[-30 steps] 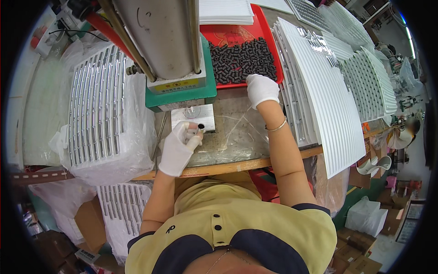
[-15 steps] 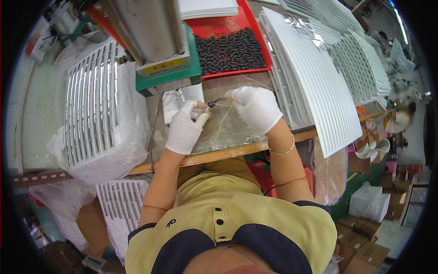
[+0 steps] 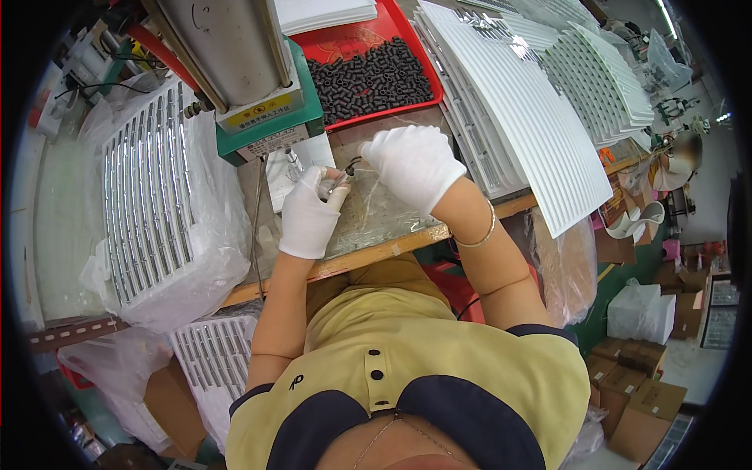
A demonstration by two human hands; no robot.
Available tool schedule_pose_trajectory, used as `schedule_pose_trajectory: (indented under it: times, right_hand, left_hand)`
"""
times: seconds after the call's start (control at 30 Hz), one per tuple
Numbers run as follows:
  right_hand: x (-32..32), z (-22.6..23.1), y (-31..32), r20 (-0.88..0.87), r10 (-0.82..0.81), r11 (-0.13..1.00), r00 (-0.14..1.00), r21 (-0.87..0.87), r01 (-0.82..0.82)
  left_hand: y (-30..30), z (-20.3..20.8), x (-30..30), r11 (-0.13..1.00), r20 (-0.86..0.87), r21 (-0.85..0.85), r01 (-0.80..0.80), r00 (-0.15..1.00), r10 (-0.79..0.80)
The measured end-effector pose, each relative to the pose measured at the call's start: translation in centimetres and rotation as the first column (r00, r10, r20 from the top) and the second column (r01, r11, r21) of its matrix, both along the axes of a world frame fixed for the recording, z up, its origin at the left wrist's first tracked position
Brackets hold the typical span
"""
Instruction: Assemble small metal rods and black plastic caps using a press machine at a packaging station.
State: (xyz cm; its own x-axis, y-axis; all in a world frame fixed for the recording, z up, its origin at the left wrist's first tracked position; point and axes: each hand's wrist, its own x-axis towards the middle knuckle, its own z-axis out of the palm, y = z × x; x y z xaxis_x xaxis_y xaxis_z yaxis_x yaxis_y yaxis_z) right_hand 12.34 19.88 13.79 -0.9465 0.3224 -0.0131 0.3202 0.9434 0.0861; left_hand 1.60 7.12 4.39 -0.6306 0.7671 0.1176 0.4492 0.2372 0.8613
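My white-gloved left hand (image 3: pixel 308 219) is closed, thumb and fingertips pinching a small shiny metal part (image 3: pixel 334 185). At the end of that part sits a small black piece (image 3: pixel 350 170). My right hand (image 3: pixel 417 168), also gloved, is closed round a thin, dark bent tool (image 3: pixel 357 159); most of it is hidden in the fist. The tool's tip meets the black piece or lies right beside it; I cannot tell which. Just left of the parts, a small silvery tube (image 3: pixel 294 159) rests on a white sheet (image 3: pixel 319 151) under the green-based press (image 3: pixel 270 137).
A red tray (image 3: pixel 423 95) of small black cylindrical pieces (image 3: pixel 368 82) stands behind my hands. On the left lies a white tray of chrome tubes (image 3: pixel 147 192) in plastic film. White ribbed trays (image 3: pixel 521 117) are stacked to the right, overhanging the wooden table edge (image 3: pixel 384 249).
The view has shifted, so the bench items sit further left and higher. My right wrist has turned slightly, and the bent tool stays at the black piece. Both hands keep their grip.
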Motion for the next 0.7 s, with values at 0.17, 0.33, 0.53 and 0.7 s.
schedule_pose_trajectory:
  times: [0.17,0.33,0.53,0.7]
  right_hand:
    - [0.6,3.3,3.3,-0.126,-0.138,0.984,0.982,-0.128,0.122]
    - [4.6,5.0,22.7,-0.355,-0.49,0.869,0.796,-0.131,0.477]
    - [17.5,-2.3,36.6,-0.266,-0.935,0.306,0.237,-0.261,0.916]
    - [19.6,-5.2,39.7,-0.052,-0.967,0.253,0.248,-0.173,0.952]
  left_hand:
    - [-0.2,-3.6,-1.5,0.982,-0.089,0.189,-0.004,0.996,0.021]
    - [-1.3,-2.0,-0.7,0.973,0.518,0.232,0.02,0.843,-0.141]
    - [-1.9,-2.8,-0.8,0.981,0.516,0.192,-0.002,0.851,-0.099]
    - [-0.6,-1.5,0.2,0.969,0.555,0.243,0.032,0.815,-0.167]
